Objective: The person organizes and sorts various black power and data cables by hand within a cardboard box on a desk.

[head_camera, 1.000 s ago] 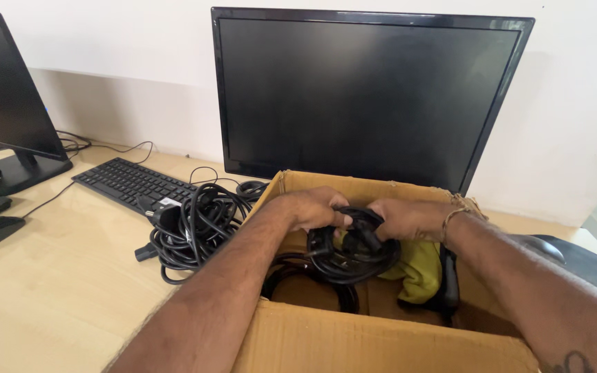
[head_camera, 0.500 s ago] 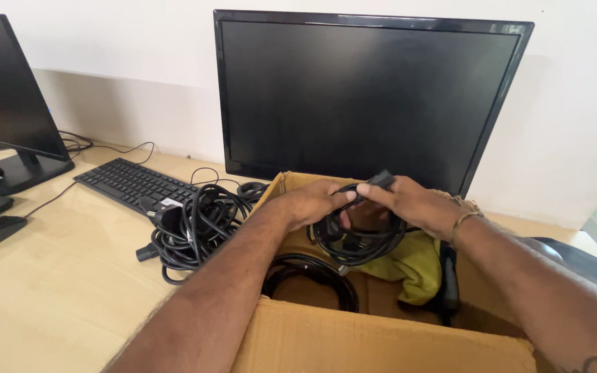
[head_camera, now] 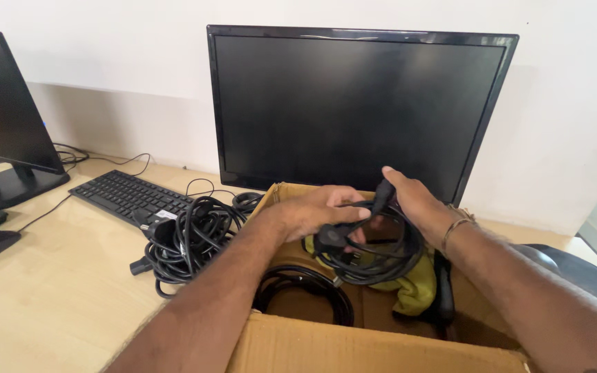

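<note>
Over the open cardboard box (head_camera: 381, 349) both of the person's hands are busy with one coiled black cable (head_camera: 374, 252), lifted clear of the box floor and hanging just above its middle; the left hand (head_camera: 319, 211) grips the near side of the coil, fingers curled around the strands with a rounded black plug showing just under the fingertips; the right hand (head_camera: 412, 200) comes in from the far side and pinches the cable's other connector (head_camera: 383, 193) between thumb and fingers, holding it upright above the loops; a thin bracelet (head_camera: 452, 228) sits on that wrist. Down inside the box lies a second black cable coil (head_camera: 305, 290), resting on the bottom towards the left wall; a yellow-green cloth (head_camera: 416, 287) is bunched beneath and to the right of the held coil, with a dark object standing beside it that I cannot make out. Just left of the box, on the pale wooden desk (head_camera: 57, 297), a loose heap of black power cords (head_camera: 188, 238) sprawls beside a black keyboard (head_camera: 133, 197); a large dark monitor (head_camera: 354, 110) stands right behind the box, and a second monitor (head_camera: 1, 110) stands well off to the left.
</note>
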